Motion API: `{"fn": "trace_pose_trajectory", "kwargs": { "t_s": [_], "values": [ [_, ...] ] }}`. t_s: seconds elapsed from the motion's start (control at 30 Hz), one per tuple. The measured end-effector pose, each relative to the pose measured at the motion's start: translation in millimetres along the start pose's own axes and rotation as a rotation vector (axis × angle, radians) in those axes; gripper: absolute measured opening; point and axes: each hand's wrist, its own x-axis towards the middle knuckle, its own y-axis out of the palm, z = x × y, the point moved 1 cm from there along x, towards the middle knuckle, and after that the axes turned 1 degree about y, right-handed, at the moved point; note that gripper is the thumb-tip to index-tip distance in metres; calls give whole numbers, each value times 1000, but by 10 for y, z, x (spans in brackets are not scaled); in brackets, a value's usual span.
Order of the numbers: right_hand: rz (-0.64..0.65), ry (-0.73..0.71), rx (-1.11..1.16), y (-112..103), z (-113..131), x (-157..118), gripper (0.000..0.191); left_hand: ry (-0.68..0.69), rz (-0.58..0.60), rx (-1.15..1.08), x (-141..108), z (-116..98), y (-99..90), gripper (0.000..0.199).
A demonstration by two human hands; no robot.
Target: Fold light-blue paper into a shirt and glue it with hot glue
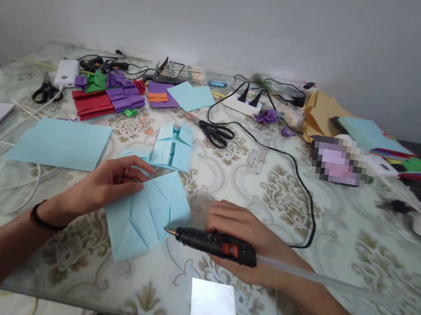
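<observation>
My right hand is closed round a black hot glue gun, a long translucent glue stick coming out of its back end. The gun's metal tip is at the right edge of a folded light-blue paper and seems to touch it. With its fingers bent, my left hand grips that paper by its upper left side. Behind it stands another folded light-blue paper piece, and a further blue piece is partly hidden by my left hand.
A flat blue sheet lies left, near a white cable. Scissors, a clear ruler and a white power strip are further back. A black cord loops on the right. Purple and red folded papers lie back left.
</observation>
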Motion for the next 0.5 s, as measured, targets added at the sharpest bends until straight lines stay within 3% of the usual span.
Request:
{"fn": "trace_pose_trajectory", "kwargs": {
  "t_s": [0.5],
  "values": [
    [9,-15,-23,23,-14,4,19,-9,37,-4,-7,16,1,35]
  ]
}}
